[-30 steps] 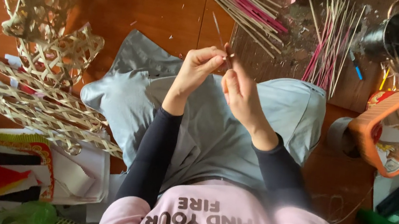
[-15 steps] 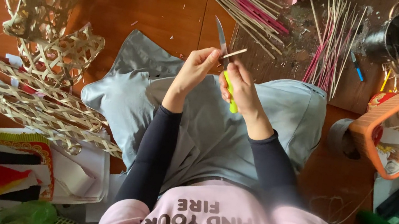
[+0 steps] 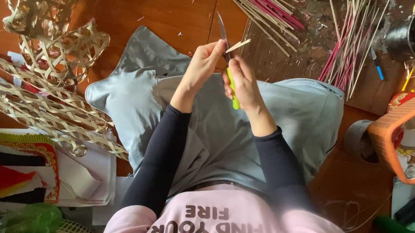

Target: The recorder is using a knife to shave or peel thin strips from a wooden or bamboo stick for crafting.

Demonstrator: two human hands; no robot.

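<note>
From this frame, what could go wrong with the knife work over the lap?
1. The left hand pinches the short bamboo sliver right beside the knife blade; a slip could nick those fingers.
2. The right hand grips the yellow-green handle above the grey cloth on the lap, so a dropped knife may land on the legs.
3. The sliver is small and thin; it might split or flick out of the pinch.
</note>
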